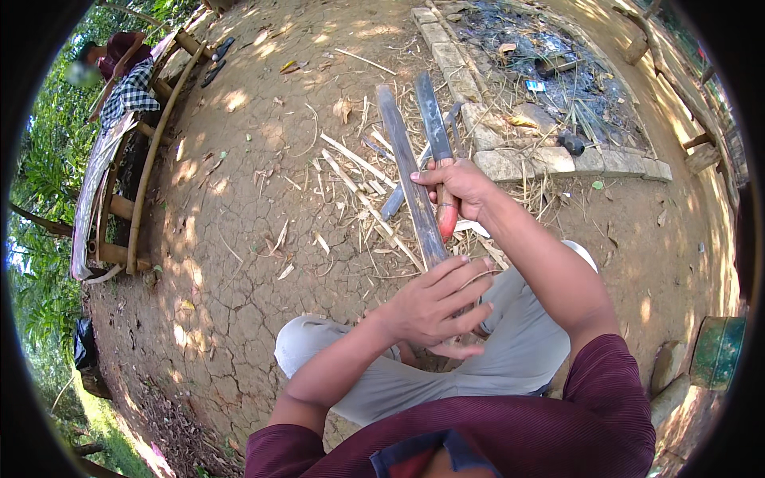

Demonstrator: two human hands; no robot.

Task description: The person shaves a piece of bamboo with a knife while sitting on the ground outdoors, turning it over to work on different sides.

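My right hand [460,185] is closed round the handle of a machete [433,119], which has a dark blade and a red-ended brown grip. Its thumb and fingertips also touch a long, flat, dark strip [405,159], apparently wood or bamboo, that slants beside the blade. At the strip's lower end, my left hand [445,307] has its fingers spread apart; whether the palm touches the strip is hidden. On the ground beneath lie pale split slivers [358,199] and a grey-blue flat piece [392,204], partly covered by the strip.
A brick-edged ash bed [550,68] with charred litter lies at the far right. A bamboo bench [147,167] stands at the left, with another person [123,68] at its far end. Sandals [217,62] lie beside it. A green container [717,353] is at the right edge.
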